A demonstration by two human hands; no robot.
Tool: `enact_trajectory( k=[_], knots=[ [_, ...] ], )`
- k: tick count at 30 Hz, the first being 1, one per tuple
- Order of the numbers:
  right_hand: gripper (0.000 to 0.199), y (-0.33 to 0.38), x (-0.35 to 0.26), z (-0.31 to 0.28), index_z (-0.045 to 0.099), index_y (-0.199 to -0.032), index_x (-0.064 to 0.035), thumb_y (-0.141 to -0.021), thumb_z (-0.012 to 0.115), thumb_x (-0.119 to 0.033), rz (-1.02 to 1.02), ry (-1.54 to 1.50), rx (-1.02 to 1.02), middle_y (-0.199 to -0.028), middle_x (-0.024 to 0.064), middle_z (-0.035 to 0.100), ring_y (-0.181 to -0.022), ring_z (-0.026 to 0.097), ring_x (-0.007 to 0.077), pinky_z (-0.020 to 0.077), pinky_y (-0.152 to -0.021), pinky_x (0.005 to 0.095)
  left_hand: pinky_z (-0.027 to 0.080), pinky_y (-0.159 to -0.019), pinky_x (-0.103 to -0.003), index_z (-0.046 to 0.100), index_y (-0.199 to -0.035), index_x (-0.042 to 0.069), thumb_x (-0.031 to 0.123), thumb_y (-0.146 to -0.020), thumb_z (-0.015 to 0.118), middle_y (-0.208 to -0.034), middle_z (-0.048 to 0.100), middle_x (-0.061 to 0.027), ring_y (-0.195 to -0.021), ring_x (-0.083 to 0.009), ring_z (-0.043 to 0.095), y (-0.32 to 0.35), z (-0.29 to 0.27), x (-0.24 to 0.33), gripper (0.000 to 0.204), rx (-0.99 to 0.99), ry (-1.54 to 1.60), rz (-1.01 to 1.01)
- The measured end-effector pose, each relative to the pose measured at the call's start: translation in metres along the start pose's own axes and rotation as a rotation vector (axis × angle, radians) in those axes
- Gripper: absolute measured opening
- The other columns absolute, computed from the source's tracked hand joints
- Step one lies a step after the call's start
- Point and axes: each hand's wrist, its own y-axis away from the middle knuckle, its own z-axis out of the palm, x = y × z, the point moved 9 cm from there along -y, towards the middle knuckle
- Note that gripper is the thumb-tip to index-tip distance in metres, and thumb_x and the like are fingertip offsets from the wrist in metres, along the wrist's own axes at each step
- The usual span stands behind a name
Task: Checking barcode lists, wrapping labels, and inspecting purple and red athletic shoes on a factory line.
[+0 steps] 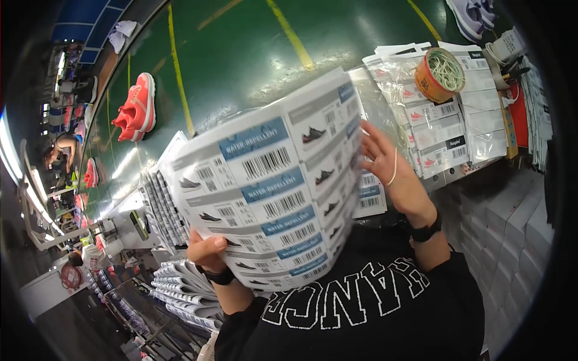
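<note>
A large, curved sheet of printed shoe labels (274,204) stands upright in front of my chest, slightly blurred along its right side; I cannot tell if it is one sheet or several. My left hand (206,249) grips its lower left edge, the thumb lying over the front. At the right edge is my right hand (378,153), fingers apart and raised close to the paper. A thin pale rubber band (394,169) loops round that hand near the wrist. Behind the sheet, more label paper (371,203) shows in part.
A green work surface (235,54) with yellow lines carries a coral sports shoe (138,108). On the right, a round tub (430,78) of rubber bands sits on plastic-covered label sheets (442,135). Folded label stacks (183,292) lie at lower left. White boxes (512,240) are piled right.
</note>
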Motion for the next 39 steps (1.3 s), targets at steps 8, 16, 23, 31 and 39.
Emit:
enact_trajectory(
  k=[8,16,23,31,39],
  knots=[
    [0.034,0.005,-0.012,-0.042,0.051,-0.124,0.0051,-0.093,0.057,-0.006,-0.009,-0.075,0.084,-0.114,0.0085,0.063,-0.101,0.06,0.012,0.0463,-0.09,0.025,0.048,-0.092,-0.038,0.046,-0.127,-0.007,0.005,-0.075,0.067,-0.117,0.061,-0.0192,-0.104,-0.0269,0.063,-0.002,-0.013,-0.028,0.058,0.125,-0.261,-0.11],
    [0.034,-0.006,-0.021,-0.018,0.053,-0.122,0.0031,-0.094,0.058,-0.014,-0.052,-0.201,-0.071,-0.11,0.0081,0.064,-0.098,0.06,0.0112,0.046,-0.088,0.0247,0.046,-0.096,-0.037,0.045,-0.13,-0.004,0.018,-0.087,0.068,-0.125,0.058,-0.0146,-0.113,-0.0241,0.058,-0.014,0.008,-0.063,0.053,-0.143,0.033,-0.197],
    [0.044,0.006,-0.042,0.071,0.049,-0.128,0.0013,-0.099,0.049,-0.031,-0.542,0.632,-0.358,-0.121,0.0113,0.06,-0.109,0.057,0.017,0.0451,-0.091,0.0294,0.044,-0.097,-0.035,0.047,-0.127,-0.001,0.015,-0.088,0.067,-0.12,0.061,-0.0109,-0.113,-0.0195,0.056,-0.053,0.074,-0.088,0.046,-0.352,0.035,-0.099],
    [0.044,0.004,-0.049,0.05,0.05,-0.123,0.0036,-0.084,0.069,-0.006,-0.077,0.305,-0.1,-0.117,0.0127,0.062,-0.107,0.058,0.0162,0.047,-0.091,0.0307,0.045,-0.094,-0.034,0.034,-0.131,-0.004,0.011,-0.087,0.069,-0.129,0.048,-0.0144,-0.111,-0.0216,0.055,-0.027,0.073,-0.064,0.058,-0.065,-0.344,0.089],
    [0.032,0.015,-0.068,0.128,0.057,-0.108,-0.0029,-0.077,0.066,-0.005,-0.119,0.949,-0.629,-0.088,0.0197,0.063,-0.078,0.064,0.0353,0.0505,-0.063,0.0382,0.034,-0.097,-0.068,0.064,-0.111,0.025,0.027,-0.079,0.066,-0.12,0.045,-0.001,-0.117,-0.0199,0.045,0.073,0.172,-0.003,0.031,-0.349,-1.781,1.113]
  ],
)
